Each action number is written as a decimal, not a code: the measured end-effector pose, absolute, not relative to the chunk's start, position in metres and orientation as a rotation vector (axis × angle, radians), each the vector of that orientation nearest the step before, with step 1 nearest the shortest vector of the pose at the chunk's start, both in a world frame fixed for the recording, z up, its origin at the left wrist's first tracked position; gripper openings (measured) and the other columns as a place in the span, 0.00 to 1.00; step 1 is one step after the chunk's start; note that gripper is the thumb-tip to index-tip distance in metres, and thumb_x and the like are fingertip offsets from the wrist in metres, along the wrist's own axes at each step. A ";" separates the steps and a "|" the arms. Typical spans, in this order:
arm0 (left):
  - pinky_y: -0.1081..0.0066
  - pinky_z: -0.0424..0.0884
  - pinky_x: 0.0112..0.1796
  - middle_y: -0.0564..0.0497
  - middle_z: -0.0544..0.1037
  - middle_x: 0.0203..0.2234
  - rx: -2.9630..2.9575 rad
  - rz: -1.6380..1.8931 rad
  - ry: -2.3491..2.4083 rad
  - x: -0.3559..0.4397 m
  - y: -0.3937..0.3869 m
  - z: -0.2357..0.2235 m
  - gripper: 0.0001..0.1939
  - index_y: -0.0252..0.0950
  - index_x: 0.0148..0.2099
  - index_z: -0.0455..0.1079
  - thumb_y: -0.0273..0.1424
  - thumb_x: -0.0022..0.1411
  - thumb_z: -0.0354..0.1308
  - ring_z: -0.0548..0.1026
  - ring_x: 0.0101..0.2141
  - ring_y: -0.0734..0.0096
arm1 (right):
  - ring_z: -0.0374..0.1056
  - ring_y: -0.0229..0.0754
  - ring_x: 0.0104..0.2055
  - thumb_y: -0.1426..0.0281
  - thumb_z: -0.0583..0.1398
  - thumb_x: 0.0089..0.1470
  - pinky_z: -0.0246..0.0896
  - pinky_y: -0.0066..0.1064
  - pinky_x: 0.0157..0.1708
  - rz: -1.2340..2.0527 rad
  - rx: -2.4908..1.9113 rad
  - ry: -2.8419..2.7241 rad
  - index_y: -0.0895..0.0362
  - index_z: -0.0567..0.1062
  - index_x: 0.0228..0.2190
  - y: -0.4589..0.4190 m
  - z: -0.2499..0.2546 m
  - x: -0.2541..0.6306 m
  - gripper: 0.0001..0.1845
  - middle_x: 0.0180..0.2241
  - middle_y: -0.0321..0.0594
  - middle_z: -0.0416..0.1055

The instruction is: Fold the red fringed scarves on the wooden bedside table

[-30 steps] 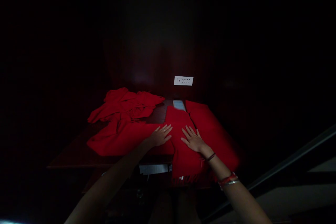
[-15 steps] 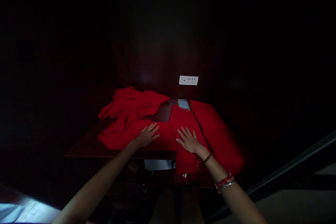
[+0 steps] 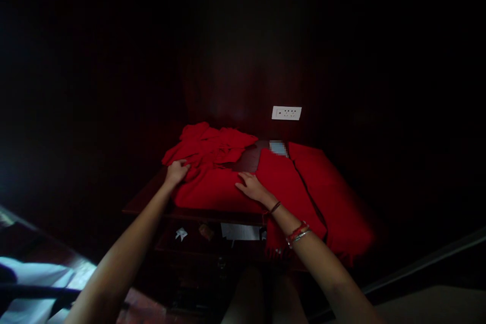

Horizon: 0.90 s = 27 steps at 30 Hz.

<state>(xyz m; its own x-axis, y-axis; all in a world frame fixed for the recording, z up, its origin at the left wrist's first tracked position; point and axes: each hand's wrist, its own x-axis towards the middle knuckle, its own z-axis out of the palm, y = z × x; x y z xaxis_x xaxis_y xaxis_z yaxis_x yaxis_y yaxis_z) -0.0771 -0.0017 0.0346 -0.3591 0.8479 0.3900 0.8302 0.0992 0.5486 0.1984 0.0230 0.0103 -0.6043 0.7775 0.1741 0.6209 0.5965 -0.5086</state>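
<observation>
A red fringed scarf (image 3: 218, 193) lies spread along the front of a dark table (image 3: 138, 202), its right part turning toward me and hanging over the edge. My left hand (image 3: 176, 172) is closed on the scarf's left end, where the cloth bunches up. On the same scarf, near the turn, my right hand (image 3: 252, 187) rests with fingers stretched out. Behind my left hand is a crumpled heap of red cloth (image 3: 212, 140). To the right lies another red scarf (image 3: 330, 187), flat and long, with fringe at its near end.
A pale blurred rectangle (image 3: 278, 148) lies at the back of the table. A white wall socket (image 3: 287, 113) sits above it. Beneath the tabletop, a shelf holds a light flat object (image 3: 240, 232), a brownish item (image 3: 206, 232) and a white scrap (image 3: 181, 234).
My left hand has moved left from lying flat on the scarf to grasping its left end. My right hand has slid left and away from me. The view has shifted slightly.
</observation>
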 end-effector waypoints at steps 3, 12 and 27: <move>0.70 0.63 0.38 0.43 0.71 0.37 1.740 1.295 2.116 -0.037 0.004 0.061 0.16 0.24 0.42 0.63 0.32 0.55 0.46 0.69 0.36 0.69 | 0.54 0.37 0.50 0.61 0.50 0.48 0.49 0.28 0.47 1.030 -0.992 -2.098 0.63 0.49 0.52 0.024 0.018 0.183 0.32 0.50 0.48 0.55; 0.69 0.58 0.44 0.48 0.71 0.39 2.177 1.215 1.404 0.050 0.006 0.094 0.19 0.33 0.42 0.66 0.38 0.57 0.41 0.66 0.41 0.69 | 0.65 0.34 0.29 0.73 0.61 0.32 0.59 0.25 0.32 1.599 -0.539 -1.215 0.56 0.68 0.30 0.038 0.064 0.215 0.16 0.27 0.33 0.70; 0.68 0.59 0.43 0.43 0.71 0.37 2.139 0.817 1.848 0.066 0.029 0.013 0.18 0.31 0.45 0.64 0.27 0.49 0.51 0.68 0.40 0.64 | 0.61 0.36 0.22 0.68 0.53 0.37 0.57 0.28 0.26 1.008 -1.215 -1.272 0.57 0.64 0.18 0.091 0.058 0.310 0.05 0.17 0.33 0.64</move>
<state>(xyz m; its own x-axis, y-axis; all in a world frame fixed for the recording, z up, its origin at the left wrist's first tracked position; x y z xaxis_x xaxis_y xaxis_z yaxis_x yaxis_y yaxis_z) 0.0656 0.0288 0.0127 0.0661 0.9589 0.2759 0.8494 -0.1992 0.4888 0.3101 0.0906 0.0580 0.0765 0.9881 0.1336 0.0952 0.1261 -0.9874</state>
